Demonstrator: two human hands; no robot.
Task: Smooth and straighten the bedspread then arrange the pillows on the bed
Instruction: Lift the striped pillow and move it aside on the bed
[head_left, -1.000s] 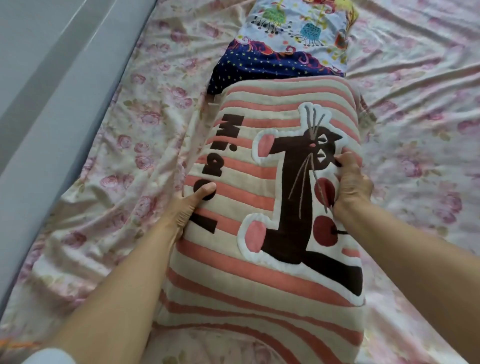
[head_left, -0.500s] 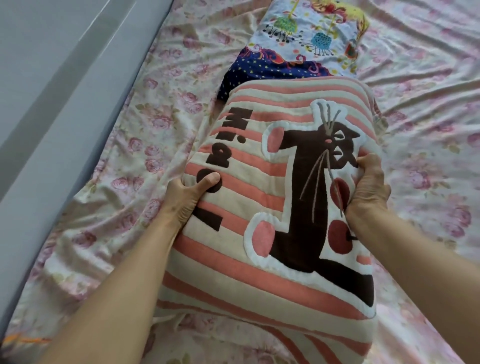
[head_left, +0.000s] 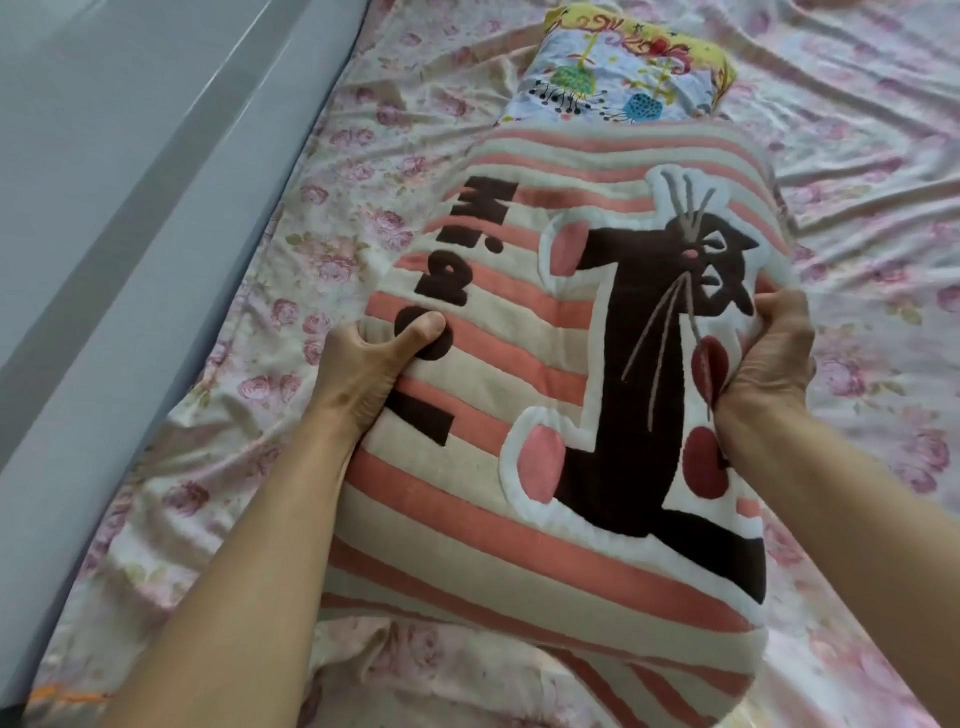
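- The striped pillow (head_left: 519, 395) covers the near end of the patterned pillow (head_left: 618, 78) behind it; only the far part shows.
- Left hand (head_left: 363, 374): thumb lies on top; the fingers are hidden behind the pillow's edge.
- Right hand (head_left: 769, 358): fingertips are tucked out of sight into the pillow's side.
- The flowered bedspread (head_left: 857, 156) runs past the top, right and bottom edges.
- Both forearms are cut off at the bottom edge.

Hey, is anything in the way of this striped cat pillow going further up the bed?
Yes. A small colourful patterned pillow lies directly beyond the striped cat pillow, its near edge hidden behind it. Both hands, left hand and right hand, already grip the sides.
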